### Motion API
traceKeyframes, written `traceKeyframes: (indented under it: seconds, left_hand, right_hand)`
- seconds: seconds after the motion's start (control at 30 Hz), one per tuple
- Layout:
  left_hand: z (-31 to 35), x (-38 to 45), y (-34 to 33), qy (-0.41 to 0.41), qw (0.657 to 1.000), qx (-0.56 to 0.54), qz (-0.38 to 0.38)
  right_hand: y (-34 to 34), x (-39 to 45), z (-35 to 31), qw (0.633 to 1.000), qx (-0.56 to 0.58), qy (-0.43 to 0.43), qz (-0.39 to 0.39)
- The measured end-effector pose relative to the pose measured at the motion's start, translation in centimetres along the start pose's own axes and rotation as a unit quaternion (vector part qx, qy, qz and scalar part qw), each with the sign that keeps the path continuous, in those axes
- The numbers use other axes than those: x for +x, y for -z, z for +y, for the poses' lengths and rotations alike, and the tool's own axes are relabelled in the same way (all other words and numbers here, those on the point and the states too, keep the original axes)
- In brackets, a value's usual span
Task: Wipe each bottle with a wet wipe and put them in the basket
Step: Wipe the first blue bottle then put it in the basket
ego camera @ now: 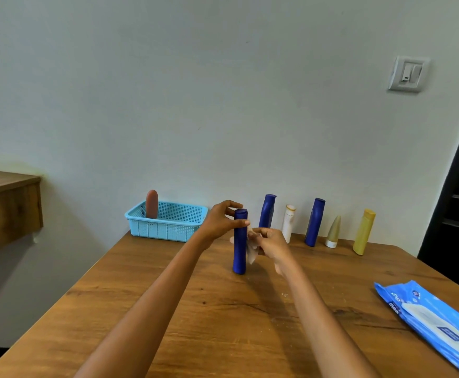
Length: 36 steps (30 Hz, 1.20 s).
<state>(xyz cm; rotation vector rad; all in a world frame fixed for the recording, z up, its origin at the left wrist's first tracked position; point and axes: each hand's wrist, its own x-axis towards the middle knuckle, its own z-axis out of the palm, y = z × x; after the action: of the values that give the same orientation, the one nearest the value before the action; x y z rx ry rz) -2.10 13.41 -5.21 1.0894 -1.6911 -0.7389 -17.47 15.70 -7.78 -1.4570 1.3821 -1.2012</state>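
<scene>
Left of the held bottle (pixel 239 241): basket (pixel 165 223) with one bottle (pixel 151 204) inside. Behind and right: five bottles (pixel 314 222) along the wall. Nearer right: wipes pack (pixel 430 323).

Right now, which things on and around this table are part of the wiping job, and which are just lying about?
Part of the job:
- blue bottle in hand
- wet wipe
- basket, brown bottle inside
- five waiting bottles: two blue, white, olive tube, yellow
- wipes pack

Lying about:
- wall switch
- wooden shelf
</scene>
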Motion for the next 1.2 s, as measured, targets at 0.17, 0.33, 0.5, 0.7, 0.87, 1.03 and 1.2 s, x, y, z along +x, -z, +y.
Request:
traceKeyframes:
  seconds: [0.17, 0.33, 0.5, 0.7, 0.87, 1.03, 1.2]
  left_hand:
    - [0.5, -0.2, -0.1, -0.032, 0.999, 0.029, 0.006]
    - [0.9, -0.5, -0.5, -0.023, 0.996, 0.071, 0.041]
    - [1.5, -0.3, 0.9, -0.013, 0.997, 0.072, -0.033]
    - [3.1, -0.1, 2.1, -0.058, 0.987, 0.114, -0.102]
    - [3.2, 0.0, 1.4, -0.111, 0.973, 0.188, -0.076]
    - [2.8, 0.2, 1.1, -0.108, 0.962, 0.245, -0.049]
    - [2.5, 0.1, 1.3, -0.079, 0.976, 0.201, 0.033]
  right_hand:
    - [0.1, 0.0, -1.9, 0.991, 0.109, 0.051, 0.058]
    - [-0.5, -0.7, -2.9, 0.990, 0.124, 0.043, 0.057]
    - [-1.0, -0.7, -0.9, 0.998, 0.045, -0.020, 0.043]
    - [-0.1, -0.2, -2.1, 0.988, 0.122, 0.023, 0.088]
    - [-0.2, -0.4, -2.7, 0.984, 0.145, 0.042, 0.096]
    - [-0.1, -0.4, -3.3, 0.966, 0.225, 0.021, 0.124]
    - [-0.7, -0.5, -4.0, 0.978, 0.191, -0.009, 0.080]
